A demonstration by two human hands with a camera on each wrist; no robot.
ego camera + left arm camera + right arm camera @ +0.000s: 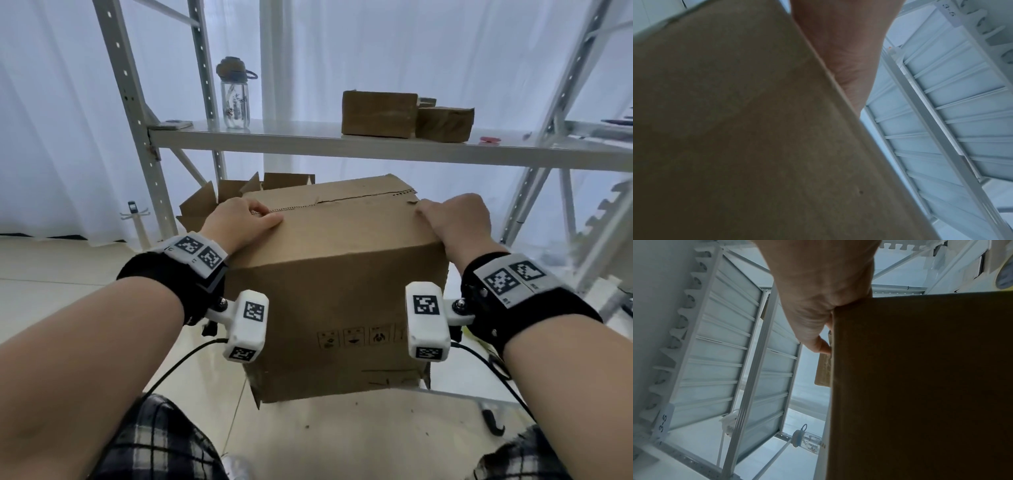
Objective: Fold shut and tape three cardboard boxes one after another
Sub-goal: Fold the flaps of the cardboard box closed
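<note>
A big brown cardboard box [335, 291] stands in front of me, its top flaps folded down and meeting in a ragged seam with no tape visible on it. My left hand [239, 219] grips its top left edge, thumb lying on the top and fingers curled at the seam. Over the top right edge my right hand [452, 222] holds on with curled fingers. The left wrist view shows the box wall [735, 129] against my left hand's palm [838, 40]. In the right wrist view my right hand [818, 288] clasps the box corner [920, 386].
Behind the box on the left stands another cardboard box [219, 198] with its flaps up. The metal shelf [308, 140] above carries two small brown boxes [378, 114] and a water bottle [235, 99]. Rack uprights [137, 120] flank the space. A black tool [493, 423] lies lower right.
</note>
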